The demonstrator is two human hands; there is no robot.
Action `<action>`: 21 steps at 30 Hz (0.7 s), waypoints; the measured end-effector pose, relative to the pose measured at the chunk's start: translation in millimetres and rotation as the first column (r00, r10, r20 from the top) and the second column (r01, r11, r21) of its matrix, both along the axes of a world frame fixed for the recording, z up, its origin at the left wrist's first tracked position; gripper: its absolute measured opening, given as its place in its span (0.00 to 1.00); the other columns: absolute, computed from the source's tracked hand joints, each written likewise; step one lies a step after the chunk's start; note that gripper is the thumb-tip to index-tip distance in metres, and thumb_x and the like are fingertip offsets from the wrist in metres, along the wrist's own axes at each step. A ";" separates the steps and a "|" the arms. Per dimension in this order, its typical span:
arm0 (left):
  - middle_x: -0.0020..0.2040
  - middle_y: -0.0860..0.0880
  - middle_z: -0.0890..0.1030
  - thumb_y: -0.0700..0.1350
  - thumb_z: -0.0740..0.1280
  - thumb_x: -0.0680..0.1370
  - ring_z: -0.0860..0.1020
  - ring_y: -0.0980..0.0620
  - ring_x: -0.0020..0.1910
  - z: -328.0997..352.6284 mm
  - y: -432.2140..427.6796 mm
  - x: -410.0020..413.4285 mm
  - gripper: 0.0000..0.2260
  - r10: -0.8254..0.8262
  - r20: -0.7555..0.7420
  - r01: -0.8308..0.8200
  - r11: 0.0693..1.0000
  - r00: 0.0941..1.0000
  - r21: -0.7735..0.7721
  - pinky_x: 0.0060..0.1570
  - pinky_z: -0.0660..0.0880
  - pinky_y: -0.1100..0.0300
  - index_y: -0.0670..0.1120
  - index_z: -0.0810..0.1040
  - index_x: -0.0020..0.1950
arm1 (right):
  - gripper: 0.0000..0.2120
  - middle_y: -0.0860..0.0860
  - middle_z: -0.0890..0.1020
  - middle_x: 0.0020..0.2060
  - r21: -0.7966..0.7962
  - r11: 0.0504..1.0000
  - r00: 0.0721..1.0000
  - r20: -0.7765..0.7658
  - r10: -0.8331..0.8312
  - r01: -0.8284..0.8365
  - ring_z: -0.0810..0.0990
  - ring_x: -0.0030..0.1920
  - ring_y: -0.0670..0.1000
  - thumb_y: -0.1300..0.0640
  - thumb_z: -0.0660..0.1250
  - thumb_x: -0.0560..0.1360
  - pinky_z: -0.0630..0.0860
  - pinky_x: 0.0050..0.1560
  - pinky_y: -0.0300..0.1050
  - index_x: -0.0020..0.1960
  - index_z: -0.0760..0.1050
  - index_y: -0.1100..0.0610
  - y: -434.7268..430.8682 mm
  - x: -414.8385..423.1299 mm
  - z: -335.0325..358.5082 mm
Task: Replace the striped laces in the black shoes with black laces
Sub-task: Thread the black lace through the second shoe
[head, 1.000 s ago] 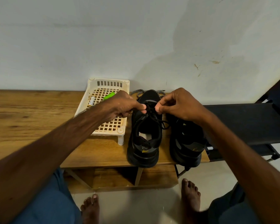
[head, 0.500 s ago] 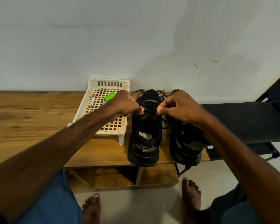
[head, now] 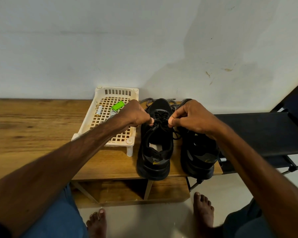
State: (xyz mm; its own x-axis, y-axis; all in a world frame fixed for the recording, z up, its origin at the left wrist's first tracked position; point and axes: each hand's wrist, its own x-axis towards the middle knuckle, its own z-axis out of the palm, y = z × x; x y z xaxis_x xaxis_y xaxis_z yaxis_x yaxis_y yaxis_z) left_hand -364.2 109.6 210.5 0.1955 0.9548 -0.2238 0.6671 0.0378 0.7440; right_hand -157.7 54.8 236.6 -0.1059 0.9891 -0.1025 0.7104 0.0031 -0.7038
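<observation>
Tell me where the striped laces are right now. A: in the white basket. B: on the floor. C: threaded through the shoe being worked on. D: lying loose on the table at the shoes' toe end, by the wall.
D: the striped laces lie loose on the wooden table past the toes of the black shoes, while the left hand and right hand pinch a black lace.

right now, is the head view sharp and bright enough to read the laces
Head view: dim; the black laces merge with the black shoe, low contrast; the wall lies in soft shadow at right; the table looks smeared at far left.
</observation>
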 end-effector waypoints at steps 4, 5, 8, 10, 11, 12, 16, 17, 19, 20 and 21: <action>0.45 0.43 0.86 0.44 0.78 0.73 0.77 0.52 0.33 -0.1 -0.1 -2.6 0.09 -0.025 -0.025 0.025 1.000 0.999 0.010 0.32 0.72 0.61 0.42 0.83 0.36 | 0.02 0.47 0.88 0.41 0.014 0.997 0.997 0.026 0.071 -0.071 0.86 0.45 0.44 0.59 0.76 0.76 0.82 0.58 0.47 0.47 0.87 0.56 1.3 0.9 0.4; 0.45 0.42 0.86 0.45 0.77 0.74 0.76 0.52 0.32 -0.3 -0.4 -4.7 0.09 -0.045 -0.032 0.045 0.999 0.998 0.008 0.31 0.71 0.61 0.41 0.85 0.39 | 0.03 0.48 0.88 0.41 0.019 0.995 0.995 0.027 0.094 -0.095 0.87 0.44 0.45 0.60 0.75 0.76 0.83 0.57 0.47 0.49 0.87 0.57 1.0 2.5 -0.2; 0.45 0.45 0.87 0.50 0.75 0.76 0.80 0.50 0.38 -1.3 -1.7 -9.8 0.11 -0.120 -0.052 0.122 0.991 0.991 0.048 0.36 0.77 0.57 0.42 0.88 0.46 | 0.03 0.51 0.88 0.39 0.077 0.995 0.991 -0.112 0.076 -0.068 0.87 0.40 0.48 0.61 0.74 0.77 0.83 0.46 0.41 0.51 0.85 0.57 0.5 8.7 0.9; 0.48 0.48 0.87 0.53 0.74 0.77 0.82 0.51 0.45 -1.6 -2.9 -11.0 0.12 -0.138 -0.103 0.151 0.979 0.985 0.135 0.44 0.80 0.56 0.45 0.88 0.49 | 0.05 0.52 0.88 0.42 0.090 0.993 0.932 -0.361 -0.035 0.072 0.87 0.42 0.47 0.60 0.73 0.78 0.82 0.42 0.38 0.54 0.84 0.57 2.6 11.5 2.1; 0.50 0.49 0.86 0.53 0.74 0.77 0.82 0.54 0.46 -2.0 -2.9 -9.8 0.12 -0.130 -0.125 0.152 0.971 0.984 0.187 0.43 0.77 0.60 0.46 0.88 0.51 | 0.07 0.52 0.88 0.44 0.069 0.986 0.872 -0.479 -0.099 0.150 0.87 0.45 0.48 0.60 0.72 0.79 0.83 0.43 0.39 0.57 0.83 0.56 4.5 12.3 3.1; 0.50 0.50 0.86 0.53 0.74 0.77 0.81 0.55 0.47 -2.9 -3.0 -8.8 0.12 -0.112 -0.133 0.140 0.963 0.985 0.231 0.42 0.74 0.64 0.47 0.87 0.52 | 0.10 0.52 0.88 0.48 0.040 0.979 0.812 -0.565 -0.144 0.202 0.87 0.49 0.48 0.59 0.71 0.80 0.84 0.46 0.41 0.60 0.82 0.55 7.2 12.4 3.2; 0.52 0.50 0.85 0.50 0.75 0.76 0.82 0.54 0.50 -4.6 -6.1 -5.1 0.17 -0.049 -0.104 0.079 0.951 0.993 0.299 0.48 0.76 0.62 0.45 0.81 0.62 | 0.20 0.52 0.85 0.59 -0.007 0.975 0.790 -0.584 -0.186 0.223 0.84 0.60 0.49 0.62 0.71 0.79 0.81 0.61 0.50 0.70 0.76 0.53 14.2 10.5 1.5; 0.54 0.50 0.84 0.49 0.75 0.76 0.81 0.53 0.52 -4.1 -8.4 -5.3 0.18 -0.035 -0.125 0.076 0.936 0.992 0.345 0.53 0.77 0.59 0.44 0.80 0.64 | 0.19 0.51 0.85 0.58 0.056 0.973 0.859 -0.482 -0.171 0.225 0.84 0.59 0.48 0.63 0.72 0.79 0.81 0.62 0.49 0.68 0.78 0.53 12.6 10.0 0.7; 0.53 0.51 0.84 0.48 0.74 0.76 0.81 0.53 0.53 0.0 -13.6 -5.0 0.15 0.014 -0.158 0.065 0.871 0.987 0.486 0.56 0.77 0.55 0.45 0.80 0.61 | 0.12 0.46 0.86 0.51 0.249 0.944 0.960 -0.229 -0.161 0.218 0.85 0.51 0.44 0.61 0.74 0.77 0.82 0.56 0.41 0.59 0.83 0.52 6.3 9.7 -0.1; 0.49 0.52 0.84 0.49 0.74 0.76 0.82 0.55 0.49 2.7 -17.0 -4.7 0.11 0.038 -0.136 0.040 0.846 0.990 0.532 0.53 0.78 0.55 0.47 0.81 0.56 | 0.08 0.44 0.86 0.46 0.319 0.928 0.978 -0.135 -0.157 0.193 0.85 0.46 0.42 0.59 0.76 0.76 0.81 0.51 0.37 0.54 0.84 0.51 2.2 10.2 -0.5; 0.42 0.54 0.84 0.51 0.74 0.76 0.82 0.58 0.43 5.3 -21.1 -3.3 0.07 0.047 -0.113 0.022 0.841 0.993 0.540 0.48 0.79 0.56 0.49 0.82 0.49 | 0.05 0.43 0.86 0.41 0.341 0.929 0.989 -0.067 -0.130 0.145 0.84 0.42 0.41 0.57 0.77 0.75 0.81 0.47 0.36 0.49 0.85 0.50 -1.5 10.9 -1.0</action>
State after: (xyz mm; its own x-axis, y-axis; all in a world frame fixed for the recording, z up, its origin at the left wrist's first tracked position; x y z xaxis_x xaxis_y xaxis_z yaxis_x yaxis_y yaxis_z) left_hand -367.5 88.5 215.9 0.1877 0.9330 0.3071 0.7524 -0.3375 0.5657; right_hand -146.8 53.3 235.6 0.0365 0.9679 0.2486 0.6906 0.1554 -0.7063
